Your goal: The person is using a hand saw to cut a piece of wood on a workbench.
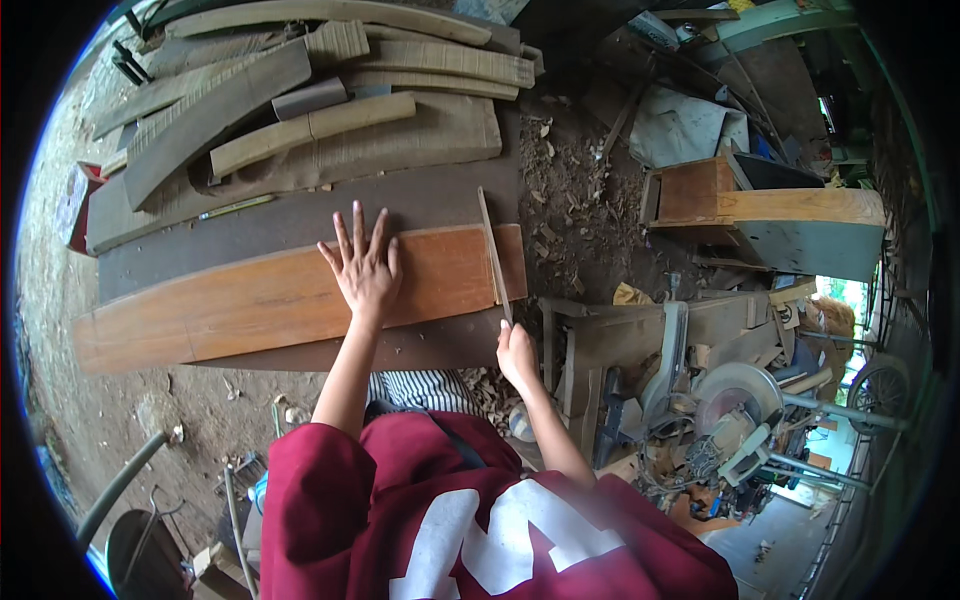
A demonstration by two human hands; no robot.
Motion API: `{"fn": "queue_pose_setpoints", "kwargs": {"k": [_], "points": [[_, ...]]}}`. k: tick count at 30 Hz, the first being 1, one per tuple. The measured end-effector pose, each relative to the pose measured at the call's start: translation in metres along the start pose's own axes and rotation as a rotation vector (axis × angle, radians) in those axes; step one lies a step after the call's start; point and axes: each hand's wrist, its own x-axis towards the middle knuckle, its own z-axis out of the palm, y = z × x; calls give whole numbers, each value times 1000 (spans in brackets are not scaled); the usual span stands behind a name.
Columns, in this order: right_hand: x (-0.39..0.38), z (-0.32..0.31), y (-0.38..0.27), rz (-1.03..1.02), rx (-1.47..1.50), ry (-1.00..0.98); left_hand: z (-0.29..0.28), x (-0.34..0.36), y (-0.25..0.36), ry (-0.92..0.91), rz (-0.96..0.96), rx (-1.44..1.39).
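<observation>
A long orange-brown wooden board (260, 305) with a curved far edge lies across a dark work surface in front of me. My left hand (366, 270) rests flat on it, fingers spread, right of its middle. Close to the board's right end, my right hand (516, 352) is closed round the near end of a handsaw (491, 243). Its long, narrow blade crosses the board from near to far, seen almost edge-on. The teeth are too small to make out, and my fingers hide the handle.
Several curved wooden pieces (350, 122) are piled on the far part of the dark tabletop (440, 195). A yellowish strip (236, 207) lies before them. At right stand a wooden drawer-like box (690, 195) and a machine with a round blade (738, 397). Wood scraps litter the dirt floor (575, 200).
</observation>
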Motion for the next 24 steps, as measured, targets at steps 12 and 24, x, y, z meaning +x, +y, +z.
{"fn": "queue_pose_setpoints", "kwargs": {"k": [12, 24], "points": [[-64, -22, 16, 52, -2, -91, 7, 2, -4, -20, -120, 94], [-74, -1, 45, 21, 109, -57, 8, 0, -5, 0, -111, 108]]}}
